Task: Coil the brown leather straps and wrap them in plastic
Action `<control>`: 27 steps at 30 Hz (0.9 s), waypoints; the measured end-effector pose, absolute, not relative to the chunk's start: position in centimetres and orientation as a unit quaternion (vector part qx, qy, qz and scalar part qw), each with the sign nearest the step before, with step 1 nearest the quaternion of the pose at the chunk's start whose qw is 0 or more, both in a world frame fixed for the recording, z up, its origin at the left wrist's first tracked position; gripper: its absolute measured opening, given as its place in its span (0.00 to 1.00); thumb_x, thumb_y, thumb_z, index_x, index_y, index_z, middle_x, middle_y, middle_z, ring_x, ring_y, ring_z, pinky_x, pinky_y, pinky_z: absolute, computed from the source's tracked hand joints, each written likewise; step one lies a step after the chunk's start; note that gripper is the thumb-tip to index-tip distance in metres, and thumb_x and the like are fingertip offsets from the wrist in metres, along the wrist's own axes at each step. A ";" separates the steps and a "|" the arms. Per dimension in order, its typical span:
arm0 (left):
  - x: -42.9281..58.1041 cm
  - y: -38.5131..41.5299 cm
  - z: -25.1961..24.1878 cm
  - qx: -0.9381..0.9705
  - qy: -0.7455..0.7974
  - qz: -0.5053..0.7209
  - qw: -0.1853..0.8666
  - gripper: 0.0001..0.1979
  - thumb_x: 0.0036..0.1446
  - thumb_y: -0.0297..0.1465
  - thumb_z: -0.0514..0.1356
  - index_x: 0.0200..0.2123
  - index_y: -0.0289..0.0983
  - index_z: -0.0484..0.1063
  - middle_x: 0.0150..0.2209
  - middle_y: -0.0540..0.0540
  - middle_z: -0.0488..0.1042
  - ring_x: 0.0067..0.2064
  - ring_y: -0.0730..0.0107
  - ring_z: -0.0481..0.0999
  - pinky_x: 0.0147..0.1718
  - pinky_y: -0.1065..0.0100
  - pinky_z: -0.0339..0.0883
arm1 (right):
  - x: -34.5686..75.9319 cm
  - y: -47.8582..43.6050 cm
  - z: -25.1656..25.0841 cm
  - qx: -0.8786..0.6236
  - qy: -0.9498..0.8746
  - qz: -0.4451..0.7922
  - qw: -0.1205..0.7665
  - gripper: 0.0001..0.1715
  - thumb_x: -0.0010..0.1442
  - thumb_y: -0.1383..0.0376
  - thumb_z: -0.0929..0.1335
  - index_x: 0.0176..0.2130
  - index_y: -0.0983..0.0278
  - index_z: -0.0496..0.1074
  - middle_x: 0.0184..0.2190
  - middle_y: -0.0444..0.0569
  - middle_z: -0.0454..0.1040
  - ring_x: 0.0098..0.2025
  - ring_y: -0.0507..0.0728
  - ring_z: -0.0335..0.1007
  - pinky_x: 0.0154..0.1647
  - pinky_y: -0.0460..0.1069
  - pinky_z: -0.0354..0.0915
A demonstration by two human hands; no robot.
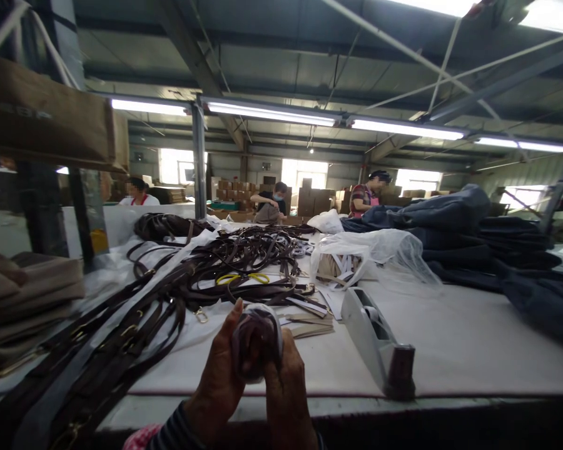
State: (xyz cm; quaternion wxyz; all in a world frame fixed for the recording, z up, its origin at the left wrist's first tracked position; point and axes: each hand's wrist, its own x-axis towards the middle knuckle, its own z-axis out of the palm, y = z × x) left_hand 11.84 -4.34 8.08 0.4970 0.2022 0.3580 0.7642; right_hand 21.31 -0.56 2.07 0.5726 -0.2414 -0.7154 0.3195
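Both hands are closed around a small dark brown-purple bundle (257,331) with a pale, shiny wrap round its rim, held above the table's front edge. My left hand (218,369) grips its left side, the thumb pointing up along it. On the opposite side, my right hand (286,381) has its fingers bent against the bundle's lower right. What exactly lies inside the wrap is too dark to make out. Just beyond the hands are dark brown straps (169,300) with gold-coloured metal fittings, and beige paper strips (312,326).
A grey tape dispenser (366,337) stands right of my hands. A yellow-handled tool (242,279) lies among the straps. Clear plastic (380,250) covers a beige stack. Dark blue fabric (450,231) is piled at right, brown fabric (28,281) at left. Several people work farther back.
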 end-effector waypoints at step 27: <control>3.6 -3.6 2.5 0.853 0.417 0.312 0.022 0.15 0.71 0.43 0.56 0.49 0.38 0.71 0.42 0.42 0.75 0.44 0.59 0.72 0.50 0.58 0.67 | 26.4 7.4 1.9 -0.076 -0.975 0.114 0.174 0.33 0.64 0.66 0.74 0.63 0.57 0.62 0.62 0.53 0.65 0.52 0.60 0.75 0.49 0.52 0.76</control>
